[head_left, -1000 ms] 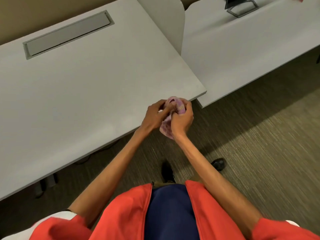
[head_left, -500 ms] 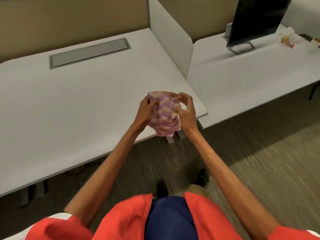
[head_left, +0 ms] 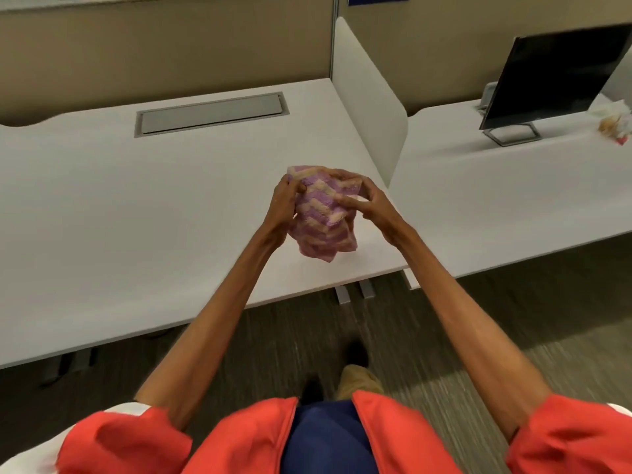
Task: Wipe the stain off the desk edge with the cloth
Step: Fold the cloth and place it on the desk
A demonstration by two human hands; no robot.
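A pink and purple zigzag cloth (head_left: 321, 213) is bunched between both my hands, held up in the air above the right front corner of the white desk (head_left: 136, 206). My left hand (head_left: 285, 203) grips its left side. My right hand (head_left: 367, 198) pinches its upper right part with thumb and fingers. The desk's front edge (head_left: 301, 294) runs below the cloth. I see no stain on it from here.
A grey cable hatch (head_left: 210, 112) is set in the desk's back. A white divider panel (head_left: 367, 94) separates it from a second desk (head_left: 513, 200) carrying a black monitor (head_left: 557, 73) and crumpled wrappers (head_left: 615, 126). Carpet lies below.
Both hands lifted the cloth from the desk's front corner edge to above the desktop and spread it wider. The view tilted upward.
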